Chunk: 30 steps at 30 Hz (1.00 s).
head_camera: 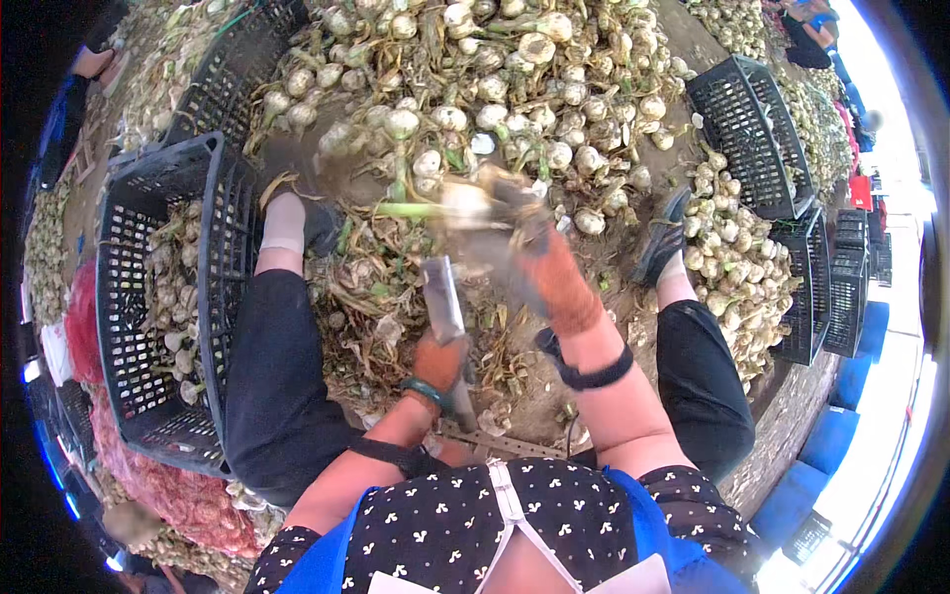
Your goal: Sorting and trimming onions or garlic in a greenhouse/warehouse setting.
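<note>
My left hand [439,367], in an orange work glove, grips a knife with a broad metal blade [444,301]. The blade points up and away from me; part of its handle shows below the fist. My right hand [545,256], also gloved, is blurred by motion. In its fingers is a whitish garlic bulb [466,205] whose green stem [407,210] sticks out to the left. Bulb and blade are apart in the picture. Under both hands lies a litter of dry garlic leaves and trimmings [371,289]. Beyond spreads a heap of untrimmed garlic [490,89].
At my left stands a black plastic crate [159,152] holding garlic, beside a red mesh sack [171,475]. Trimmed bulbs [731,252] are piled past my right shoe [663,236]. More black crates [742,134] stand right. Other people [813,30] are at the edges.
</note>
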### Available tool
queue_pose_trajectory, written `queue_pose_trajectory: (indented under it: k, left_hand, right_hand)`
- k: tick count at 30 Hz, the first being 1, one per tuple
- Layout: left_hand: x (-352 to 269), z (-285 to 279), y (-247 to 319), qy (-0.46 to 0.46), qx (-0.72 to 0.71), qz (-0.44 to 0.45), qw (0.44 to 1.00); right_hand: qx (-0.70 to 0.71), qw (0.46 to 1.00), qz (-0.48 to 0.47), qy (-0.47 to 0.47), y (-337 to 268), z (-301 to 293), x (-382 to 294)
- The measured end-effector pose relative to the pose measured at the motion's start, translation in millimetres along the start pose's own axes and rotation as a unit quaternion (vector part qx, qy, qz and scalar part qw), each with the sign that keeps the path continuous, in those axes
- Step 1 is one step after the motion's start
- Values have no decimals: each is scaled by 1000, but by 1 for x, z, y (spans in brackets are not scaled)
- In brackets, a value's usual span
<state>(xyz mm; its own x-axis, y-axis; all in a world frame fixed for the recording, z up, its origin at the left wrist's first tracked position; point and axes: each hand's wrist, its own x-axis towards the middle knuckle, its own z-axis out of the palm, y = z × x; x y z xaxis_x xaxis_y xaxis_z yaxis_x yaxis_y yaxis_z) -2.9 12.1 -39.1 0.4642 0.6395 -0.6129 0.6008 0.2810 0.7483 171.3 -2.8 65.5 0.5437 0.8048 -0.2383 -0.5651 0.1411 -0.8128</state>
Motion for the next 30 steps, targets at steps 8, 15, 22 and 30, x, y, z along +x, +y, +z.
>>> queue_pose_trajectory:
  k: [8, 15, 22, 30]
  left_hand:
    - [-1, -3, 13, -32, -4, -31, 999]
    - [7, -9, -20, -30, -107, -88, 990]
    - [-3, -6, 29, 60, 222, 134, 964]
    - [-41, -31, 73, 55, 387, 482, 784]
  right_hand:
    - [-788, 577, 155, 149, -15, -142, 115]
    - [-669, 699, 157, 197, 40, -141, 76]
    - [-376, 922, -35, 92, 87, -132, -26]
    - [-460, 879, -1, -129, 33, -62, -79]
